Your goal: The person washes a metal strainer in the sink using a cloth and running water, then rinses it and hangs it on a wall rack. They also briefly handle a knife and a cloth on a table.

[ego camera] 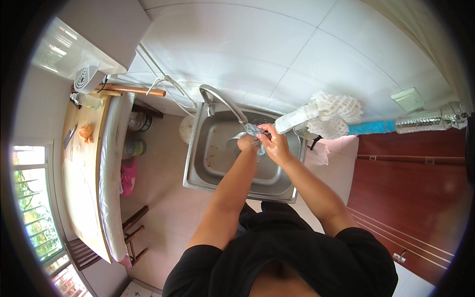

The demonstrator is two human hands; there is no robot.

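Note:
Both my hands are over a stainless steel sink (pixel 215 148), close together near its wall side. My right hand (pixel 275 145) grips a wet, bunched grey cloth (pixel 254 129) between thumb and fingers. Curled against the same cloth is my left hand (pixel 248 143); its fingertips are hidden. Around and below the left hand shows a shiny, ribbed metal vessel (pixel 235 141), mostly covered, so its exact kind is unclear. A gooseneck faucet (pixel 224 99) arches above, with its end close to the cloth. Small brownish bits (pixel 210 157) lie on the sink floor at left.
Right of the sink, a white-wrapped pipe (pixel 297 118) carries white foam netting (pixel 332 113) and joins a blue section (pixel 371 127). A wooden counter (pixel 83 167) at left holds a bottle (pixel 91 101), a knife (pixel 69 136) and an orange bag (pixel 85 133). Dark red cabinets (pixel 404 185) stand at right.

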